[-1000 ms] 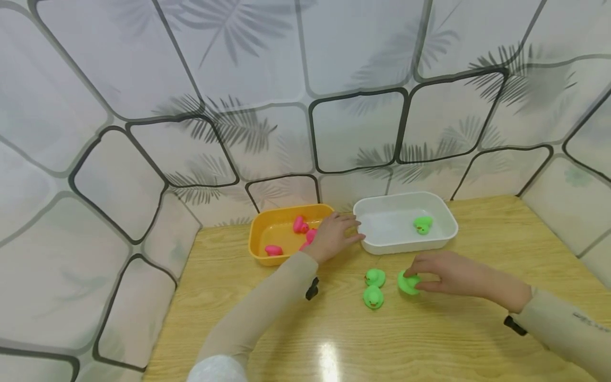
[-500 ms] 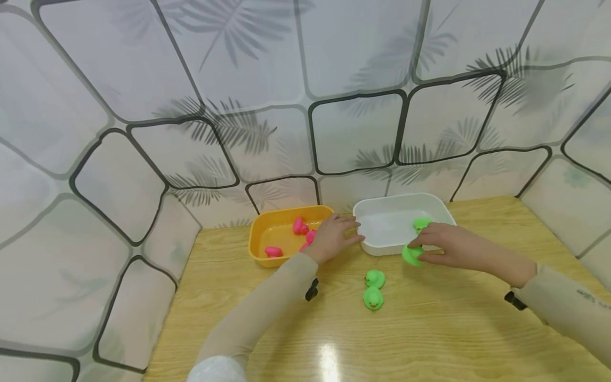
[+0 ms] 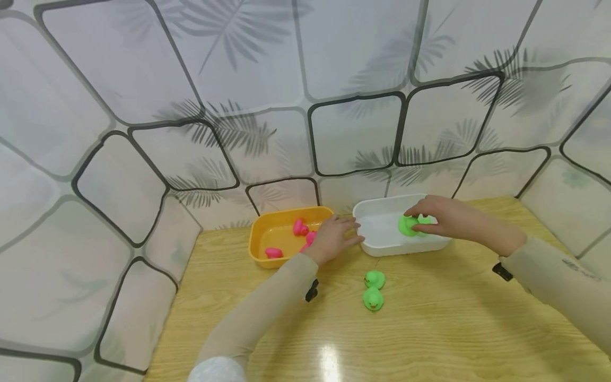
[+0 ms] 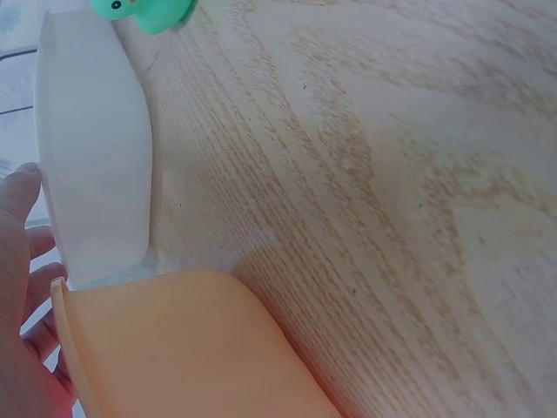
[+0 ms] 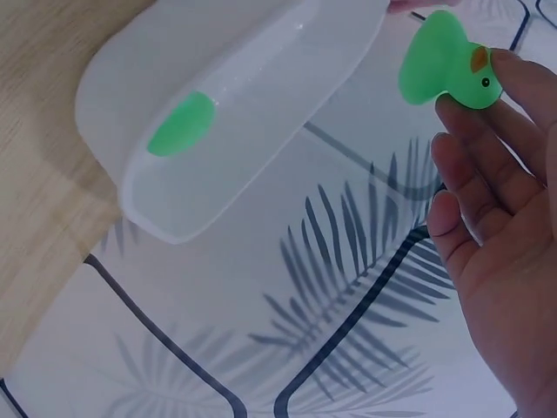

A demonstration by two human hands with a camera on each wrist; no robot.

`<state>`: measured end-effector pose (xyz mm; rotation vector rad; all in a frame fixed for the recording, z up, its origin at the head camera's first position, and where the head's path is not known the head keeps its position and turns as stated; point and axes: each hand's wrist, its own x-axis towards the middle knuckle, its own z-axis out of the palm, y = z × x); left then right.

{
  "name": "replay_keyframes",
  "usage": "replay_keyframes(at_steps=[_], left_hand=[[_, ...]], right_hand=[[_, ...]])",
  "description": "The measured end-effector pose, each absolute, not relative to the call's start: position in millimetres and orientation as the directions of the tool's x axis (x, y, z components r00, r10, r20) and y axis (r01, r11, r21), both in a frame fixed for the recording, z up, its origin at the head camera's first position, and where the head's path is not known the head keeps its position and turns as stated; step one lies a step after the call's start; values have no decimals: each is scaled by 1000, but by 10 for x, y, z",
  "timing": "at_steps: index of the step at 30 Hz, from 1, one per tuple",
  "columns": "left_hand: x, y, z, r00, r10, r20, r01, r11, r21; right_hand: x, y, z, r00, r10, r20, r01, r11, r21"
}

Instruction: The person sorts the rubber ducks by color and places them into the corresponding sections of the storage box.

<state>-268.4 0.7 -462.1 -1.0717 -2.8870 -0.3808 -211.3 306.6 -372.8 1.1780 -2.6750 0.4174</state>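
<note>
My right hand (image 3: 448,218) pinches a green rubber duck (image 5: 444,65) by its head between thumb and fingers. In the head view that duck appears over the white tub (image 3: 377,233), and a second green duck (image 5: 181,126) sits inside the tub, partly hidden by my hand. My left hand (image 3: 330,239) reaches over the right end of the orange tub (image 3: 258,241), its extended fingers at the white tub's left rim. Two green ducks, one with its head to the left (image 3: 375,279) and one facing me (image 3: 373,298), stand close together on the table.
Several pink ducks (image 3: 274,253) lie in the orange tub, some partly covered by my left hand. Both tubs stand side by side on the wooden table (image 3: 286,329), near the patterned backdrop (image 3: 353,135) that rises behind it.
My right hand has lifted the green duck from the table and carried it away from me, to over the white tub. The left hand has stayed in place.
</note>
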Motion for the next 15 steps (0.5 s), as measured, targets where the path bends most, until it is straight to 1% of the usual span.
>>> replay_keyframes(at_steps=[6,15], left_hand=[[-2672,2,-4631,-754,644,132,655,722,221],[-2695,2,-4665,-754,642,141,656,722,221]], right_hand=[[-2247,3061,-3617,-761,-624,179,-649,730,-215],[-2442,3054,-3390,-807,-578,123,-589,768,-252]])
